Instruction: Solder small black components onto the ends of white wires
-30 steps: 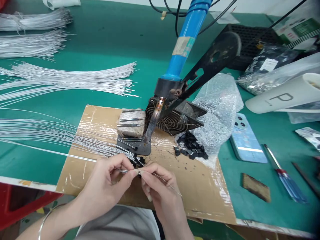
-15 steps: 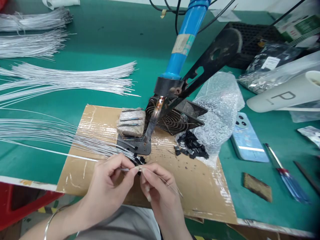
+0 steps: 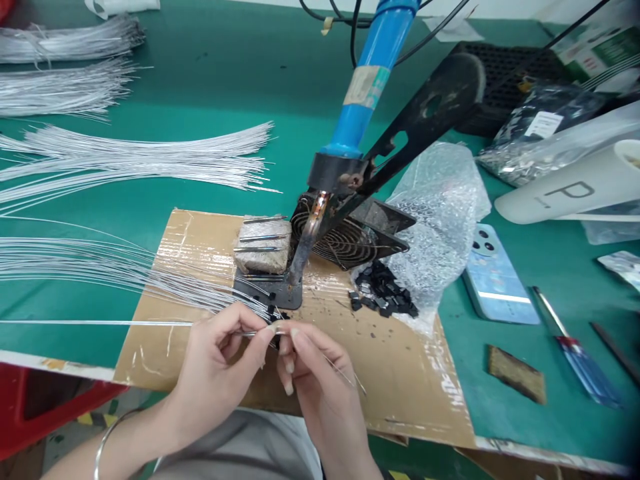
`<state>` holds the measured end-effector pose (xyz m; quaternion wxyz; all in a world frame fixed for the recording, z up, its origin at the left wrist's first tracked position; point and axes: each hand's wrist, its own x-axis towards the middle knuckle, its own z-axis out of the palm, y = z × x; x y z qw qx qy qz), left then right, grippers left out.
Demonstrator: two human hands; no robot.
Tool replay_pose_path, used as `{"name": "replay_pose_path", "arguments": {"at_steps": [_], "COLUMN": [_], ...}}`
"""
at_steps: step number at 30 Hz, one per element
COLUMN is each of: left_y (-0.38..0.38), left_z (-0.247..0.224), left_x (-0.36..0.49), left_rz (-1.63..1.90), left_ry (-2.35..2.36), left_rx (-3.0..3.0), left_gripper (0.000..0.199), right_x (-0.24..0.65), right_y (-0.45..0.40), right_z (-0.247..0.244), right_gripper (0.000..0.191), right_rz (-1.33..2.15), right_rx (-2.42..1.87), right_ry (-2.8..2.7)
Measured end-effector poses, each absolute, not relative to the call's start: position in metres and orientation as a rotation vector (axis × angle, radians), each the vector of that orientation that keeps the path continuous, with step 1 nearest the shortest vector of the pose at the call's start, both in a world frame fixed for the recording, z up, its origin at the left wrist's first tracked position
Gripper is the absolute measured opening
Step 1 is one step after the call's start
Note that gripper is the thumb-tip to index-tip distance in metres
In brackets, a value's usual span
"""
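Observation:
My left hand pinches a thin white cable, which trails off to the left across the cardboard. Fingertip to fingertip with it, my right hand is closed at the cable's end. Thin wire strands stick out of the right hand toward the lower right. The exact spot between the fingertips is too small and covered to make out. Just behind my fingers lies a bunch of white cables with small black pieces on their ends.
A blue soldering iron in a black bracket leans over the cardboard. Near it are a pale block with thin metal rods, a fan and loose black pieces. Rightward lie a phone and a screwdriver.
The held cable's trailing length has swung down at the left and now lies nearly level, apart from the bunch. Both hands have shifted very slightly, still pinching.

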<state>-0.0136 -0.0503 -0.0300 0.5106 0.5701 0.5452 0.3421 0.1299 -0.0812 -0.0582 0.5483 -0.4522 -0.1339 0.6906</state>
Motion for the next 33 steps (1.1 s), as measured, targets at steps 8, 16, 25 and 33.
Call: {"name": "replay_pose_path", "arguments": {"at_steps": [8,16,25,33], "left_y": [-0.049,-0.049,-0.052,-0.052], "left_z": [-0.026,-0.027,-0.031,-0.031], "left_x": [-0.014,-0.013,-0.016,-0.019], "left_rz": [0.844,0.850,0.834,0.790], "left_ry": [1.285,1.309,1.328,1.287], "left_rx": [1.291,1.375,1.465,1.520], "left_gripper": [0.022,0.023,0.022,0.022], "right_x": [0.132,0.130,0.133,0.145], "right_y": [-0.087,-0.086,-0.086,-0.079], "right_z": [-0.063,-0.059,-0.056,-0.049], "right_gripper": [0.018,0.019,0.018,0.022], "right_rz": [1.529,1.497,1.479,1.620], "right_rx": [-1.152,-1.186,-1.210,-1.223], "right_ry": [-0.485,-0.461,-0.494,-0.482]}}
